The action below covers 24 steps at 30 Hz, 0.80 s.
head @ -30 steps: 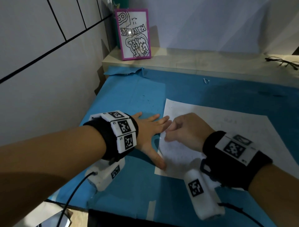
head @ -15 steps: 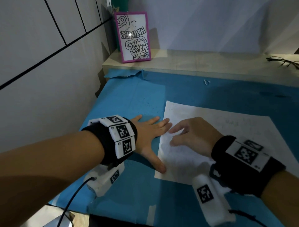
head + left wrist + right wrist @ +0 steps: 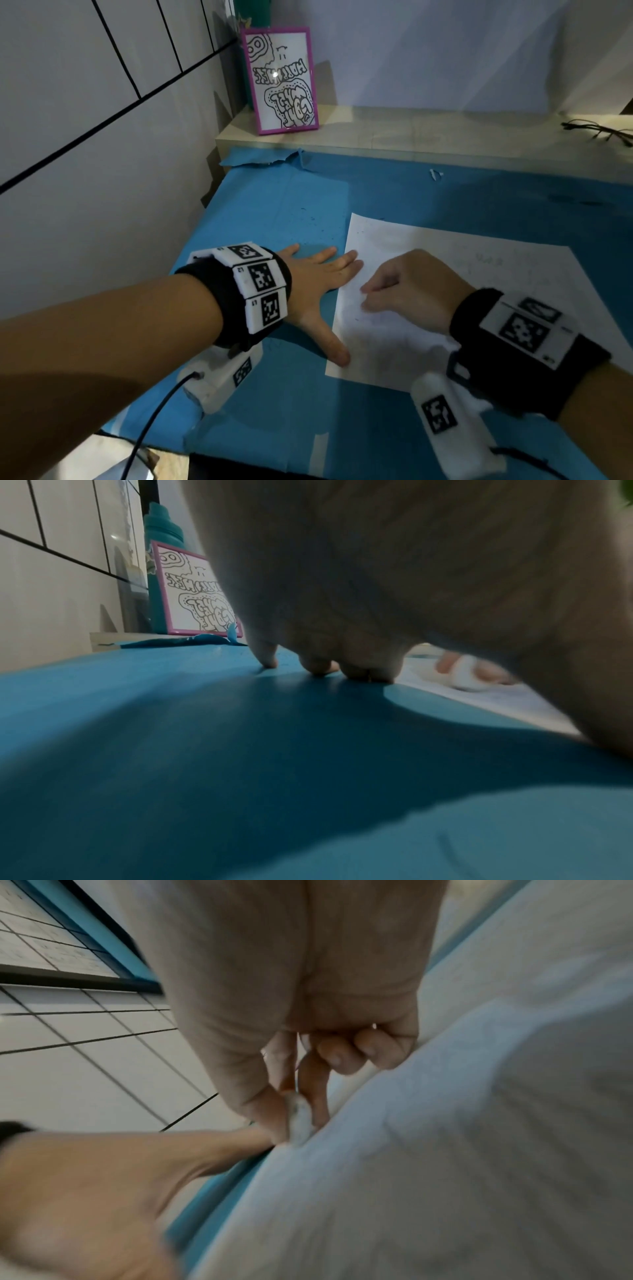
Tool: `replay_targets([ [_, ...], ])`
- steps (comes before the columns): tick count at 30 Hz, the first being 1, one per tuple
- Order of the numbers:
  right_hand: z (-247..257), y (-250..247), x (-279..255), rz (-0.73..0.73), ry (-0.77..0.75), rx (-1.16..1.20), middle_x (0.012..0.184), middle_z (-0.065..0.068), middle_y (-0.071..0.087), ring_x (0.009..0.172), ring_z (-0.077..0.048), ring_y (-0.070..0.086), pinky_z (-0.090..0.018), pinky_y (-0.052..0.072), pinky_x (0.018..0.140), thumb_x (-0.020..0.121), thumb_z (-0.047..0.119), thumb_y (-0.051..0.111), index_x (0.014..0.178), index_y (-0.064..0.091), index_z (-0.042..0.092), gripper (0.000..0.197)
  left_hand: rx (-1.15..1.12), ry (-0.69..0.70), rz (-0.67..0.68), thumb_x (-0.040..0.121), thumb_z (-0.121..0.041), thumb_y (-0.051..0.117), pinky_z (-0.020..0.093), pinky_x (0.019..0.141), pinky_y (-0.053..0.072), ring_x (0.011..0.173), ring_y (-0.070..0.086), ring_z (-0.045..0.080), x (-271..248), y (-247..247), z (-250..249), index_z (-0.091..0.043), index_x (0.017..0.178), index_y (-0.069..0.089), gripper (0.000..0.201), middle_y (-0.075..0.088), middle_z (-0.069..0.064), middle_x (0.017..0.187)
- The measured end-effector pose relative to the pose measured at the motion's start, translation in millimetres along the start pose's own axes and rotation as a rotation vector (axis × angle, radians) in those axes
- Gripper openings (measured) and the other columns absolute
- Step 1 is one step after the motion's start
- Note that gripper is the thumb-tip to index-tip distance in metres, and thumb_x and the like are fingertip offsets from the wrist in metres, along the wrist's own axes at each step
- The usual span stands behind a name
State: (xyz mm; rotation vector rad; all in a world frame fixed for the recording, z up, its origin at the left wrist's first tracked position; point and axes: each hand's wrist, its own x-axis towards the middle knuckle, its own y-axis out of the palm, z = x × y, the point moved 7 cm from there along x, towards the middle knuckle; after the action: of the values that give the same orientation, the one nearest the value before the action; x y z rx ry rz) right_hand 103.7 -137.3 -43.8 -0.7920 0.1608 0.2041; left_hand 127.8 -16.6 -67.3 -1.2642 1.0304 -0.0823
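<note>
Head view showed our right hand [image 3: 411, 291] curled over the sheet of paper [image 3: 513, 274]. The right wrist view made the grip plain: thumb and forefinger pinched a small white eraser [image 3: 298, 1122], its lower end touching the paper directly beneath the pinch, the other fingers tucked toward the palm. Just left of that grip our left hand [image 3: 318, 284] lay flat with its fingers spread, two fingertips and the thumb pressing the paper's left edge onto the blue mat [image 3: 274, 205]. Well beyond both hands a pink-framed drawing [image 3: 281, 80] stood upright on the pale ledge [image 3: 411, 133].
</note>
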Motion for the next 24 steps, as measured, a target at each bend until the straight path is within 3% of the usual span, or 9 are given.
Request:
replay_targets([
  [2,-0.9,-0.4,-0.4,-0.034,-0.005,0.015,0.071,0.013,0.066,0.068,0.001,0.059,-0.013,0.039,0.060,0.072,0.020,0.074,0.066,0.067,0.028,0.012,0.001,-0.005,-0.001,0.063,-0.082,0.059,0.054,0.116,-0.008,0.142,-0.022,0.005,-0.1,-0.2,-0.3,-0.031,0.147,-0.023,0.128,-0.028,-0.020,0.152],
  [4,4.8,14.2,-7.1,0.068,-0.035,0.046,0.061,0.014,0.066,0.060,0.003,0.058,-0.013,0.042,0.061,0.072,0.018,0.074,0.058,0.066,0.027,0.018,0.005,-0.007,-0.003,0.062,-0.082,0.059,0.054,0.116,-0.008,0.142,-0.021,0.006,0.4,-0.7,-0.5,-0.031,0.148,-0.022,0.129,-0.028,-0.019,0.152],
  [6,2.2,13.1,-8.1,0.091,-0.027,0.029,0.067,0.015,0.068,0.067,0.003,0.061,-0.013,0.045,0.066,0.073,0.020,0.073,0.064,0.070,0.026,0.011,-0.001,-0.004,0.000,0.062,-0.082,0.059,0.054,0.116,-0.008,0.142,-0.022,0.006,0.2,-0.2,-0.5,-0.031,0.148,-0.022,0.129,-0.028,-0.019,0.152],
  [9,-6.5,-4.6,1.2,-0.040,0.026,0.001,0.078,0.013,0.067,0.075,-0.001,0.059,-0.012,0.041,0.063,0.072,0.022,0.075,0.074,0.072,0.024,0.004,-0.014,-0.005,0.013,0.062,-0.082,0.059,0.055,0.116,-0.008,0.141,-0.023,0.005,-0.6,0.1,-0.6,-0.032,0.147,-0.023,0.129,-0.028,-0.020,0.152],
  [12,-2.3,7.8,-3.3,0.042,-0.017,0.031,0.071,0.013,0.066,0.069,-0.002,0.059,-0.016,0.043,0.068,0.071,0.019,0.076,0.063,0.066,0.029,0.016,0.004,-0.005,0.009,0.062,-0.081,0.060,0.054,0.116,-0.008,0.142,-0.022,0.006,0.2,-2.1,-1.1,-0.031,0.148,-0.023,0.129,-0.029,-0.019,0.152],
  [14,-7.0,2.1,-0.7,0.049,0.012,-0.006,0.076,0.012,0.068,0.075,-0.003,0.061,-0.019,0.047,0.074,0.071,0.022,0.076,0.070,0.071,0.028,0.008,-0.002,-0.005,0.014,0.062,-0.081,0.060,0.054,0.116,-0.009,0.141,-0.023,0.005,-0.4,-1.9,-1.1,-0.031,0.147,-0.023,0.129,-0.029,-0.020,0.152],
  [17,-17.3,-17.5,1.1,-0.098,0.072,-0.008,0.080,0.011,0.067,0.077,-0.002,0.058,-0.013,0.041,0.066,0.070,0.024,0.077,0.073,0.072,0.027,0.006,-0.007,-0.009,0.016,0.062,-0.081,0.060,0.054,0.116,-0.009,0.142,-0.022,0.005,-0.3,-1.1,-1.4,-0.032,0.147,-0.023,0.128,-0.028,-0.020,0.152],
  [21,-7.0,3.1,-7.7,0.065,0.002,-0.040,0.071,0.014,0.067,0.071,0.000,0.060,-0.012,0.042,0.066,0.070,0.021,0.076,0.065,0.069,0.030,0.012,-0.003,-0.008,0.027,0.062,-0.081,0.060,0.053,0.116,-0.010,0.141,-0.023,0.005,-0.2,-0.9,0.2,-0.033,0.146,-0.024,0.128,-0.030,-0.021,0.151],
  [24,-16.1,-15.9,-0.3,-0.056,0.075,-0.013,0.075,0.014,0.067,0.077,-0.003,0.060,-0.014,0.042,0.067,0.070,0.021,0.076,0.073,0.074,0.022,0.004,-0.005,-0.009,0.029,0.062,-0.082,0.059,0.054,0.116,-0.009,0.141,-0.023,0.005,1.0,-0.2,-0.1,-0.033,0.146,-0.024,0.128,-0.030,-0.020,0.151],
])
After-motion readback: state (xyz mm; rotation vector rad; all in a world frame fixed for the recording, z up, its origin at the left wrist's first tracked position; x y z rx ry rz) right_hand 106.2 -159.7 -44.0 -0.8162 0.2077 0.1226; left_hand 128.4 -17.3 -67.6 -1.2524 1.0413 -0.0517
